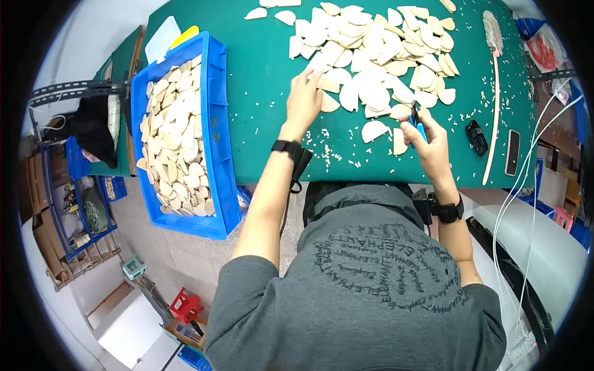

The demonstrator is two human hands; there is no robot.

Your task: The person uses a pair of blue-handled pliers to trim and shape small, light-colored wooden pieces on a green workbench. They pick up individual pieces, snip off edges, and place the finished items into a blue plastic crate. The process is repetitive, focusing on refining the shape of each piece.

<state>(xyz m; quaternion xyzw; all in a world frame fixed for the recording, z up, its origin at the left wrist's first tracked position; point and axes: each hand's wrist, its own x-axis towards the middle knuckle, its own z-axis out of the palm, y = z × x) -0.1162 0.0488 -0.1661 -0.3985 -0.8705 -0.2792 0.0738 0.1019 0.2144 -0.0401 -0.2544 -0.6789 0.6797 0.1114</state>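
My right hand (428, 143) is closed around small cutting pliers (418, 128) with blue handles and dark jaws, which point away from me. Reaching forward, my left hand (303, 102) has its fingers stretched out at the left edge of a heap of pale half-round pieces (371, 46). Its fingertips are at one piece, and I see nothing gripped in them. Between the hands, a half-round piece (374, 131) lies apart from the heap. Another pale piece (400, 142) sits just left of my right hand, close to the fingers.
A blue crate (216, 117) full of similar pieces stands at the left. White scraps (331, 151) are scattered over the green tabletop (260, 130). On the right are a black clip-like object (476, 137), a phone (512, 153) and a long-handled duster (495, 93). White cables (526, 161) hang beyond.
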